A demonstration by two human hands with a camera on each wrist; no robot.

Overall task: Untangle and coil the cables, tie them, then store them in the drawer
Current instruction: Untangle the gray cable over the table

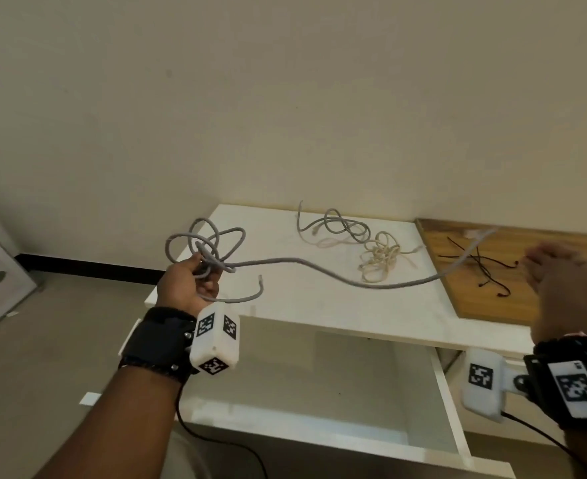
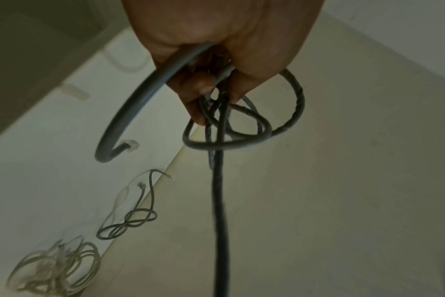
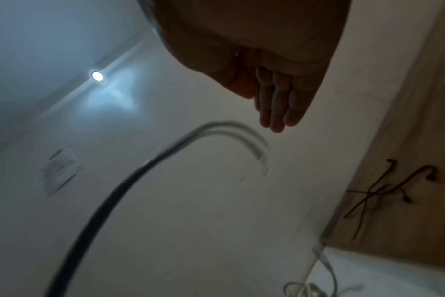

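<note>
Head view: tangled grey cable (image 1: pixel 212 250) gripped by left hand (image 1: pixel 190 281); right hand (image 1: pixel 561 271) released, empty. Loose end best fed back through knot.

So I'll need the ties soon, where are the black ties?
Head view, right side: the black ties lie crossed on the wooden board, just left of the right hand.

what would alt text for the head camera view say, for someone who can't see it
A person's left hand grips a tangled grey cable that trails right across a white desk, while the right hand, blurred and open, hovers above a wooden board. More cables lie on the desk; an open drawer sits below.
</note>
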